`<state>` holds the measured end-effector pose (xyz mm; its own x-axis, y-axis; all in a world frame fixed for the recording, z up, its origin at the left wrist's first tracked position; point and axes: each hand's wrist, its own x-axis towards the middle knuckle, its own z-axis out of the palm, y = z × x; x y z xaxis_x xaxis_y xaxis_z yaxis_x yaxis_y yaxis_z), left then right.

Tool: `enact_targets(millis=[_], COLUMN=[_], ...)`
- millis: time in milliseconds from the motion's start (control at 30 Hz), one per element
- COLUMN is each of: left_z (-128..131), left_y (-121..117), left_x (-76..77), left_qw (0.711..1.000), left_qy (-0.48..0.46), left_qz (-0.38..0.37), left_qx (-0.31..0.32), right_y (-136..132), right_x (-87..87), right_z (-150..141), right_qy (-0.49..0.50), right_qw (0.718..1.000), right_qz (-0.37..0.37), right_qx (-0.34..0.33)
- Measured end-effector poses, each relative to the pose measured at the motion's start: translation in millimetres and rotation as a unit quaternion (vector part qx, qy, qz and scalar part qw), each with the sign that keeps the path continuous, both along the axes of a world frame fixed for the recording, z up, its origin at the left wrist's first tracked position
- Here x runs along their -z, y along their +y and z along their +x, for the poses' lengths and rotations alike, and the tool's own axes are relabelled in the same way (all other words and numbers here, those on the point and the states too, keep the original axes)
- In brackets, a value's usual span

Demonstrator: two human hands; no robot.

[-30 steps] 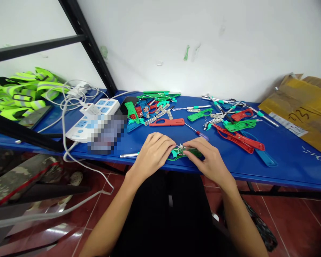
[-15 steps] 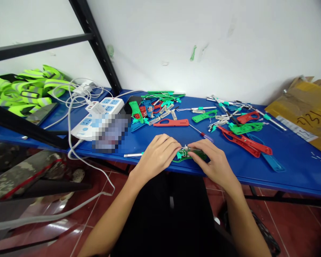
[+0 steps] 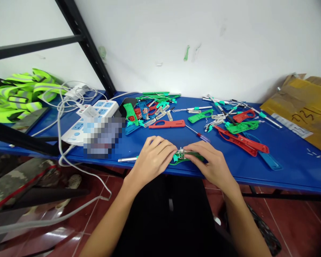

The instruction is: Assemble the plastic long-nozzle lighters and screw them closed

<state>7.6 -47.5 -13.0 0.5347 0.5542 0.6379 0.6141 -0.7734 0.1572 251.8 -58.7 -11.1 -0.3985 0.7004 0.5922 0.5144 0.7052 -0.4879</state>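
Observation:
At the table's front edge, both hands work on an opened green long-nosed lighter, with thin white wires and teal bits showing in its shell. My left hand is closed over its left part, and the lighter's metal tube sticks out beyond it. My right hand pinches the right end, its thumb and fingertips at a small clear part in the shell. The fingertips of both hands nearly meet there and hide much of the inside. A screwdriver with a clear purple handle lies just behind.
Red lighter shell, green shell, clear fuel tanks and metal tubes lie in piles behind my hands. Left are a white power strip, a blurred phone and yellow-green straps. A cardboard box stands right.
The whole view has shifted slightly, so the table things sit a little further left. Both hands keep their hold on the green lighter, with only small finger movement.

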Motion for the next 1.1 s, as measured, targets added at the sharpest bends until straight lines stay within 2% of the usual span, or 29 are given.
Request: enact_targets(millis=[400,933,1100], left_z=[-1.1,-1.6,-1.8], left_y=[0.6,1.0,-0.1], left_x=[-3.4,-4.3,-2.3], left_qw=[1.0,0.999,1.0], left_qy=[-0.002,-0.013,-0.015], left_qz=[0.003,-0.005,-0.003], left_qx=[0.013,0.043,0.026], right_y=[0.0,1.1,1.9], right_x=[0.3,-0.6,1.6], right_z=[-1.3,-1.6,-2.4], right_qy=[0.001,-0.004,-0.02], right_qw=[0.999,1.0,0.999], right_qz=[0.039,0.026,0.034], right_qx=[0.01,-0.011,-0.016])
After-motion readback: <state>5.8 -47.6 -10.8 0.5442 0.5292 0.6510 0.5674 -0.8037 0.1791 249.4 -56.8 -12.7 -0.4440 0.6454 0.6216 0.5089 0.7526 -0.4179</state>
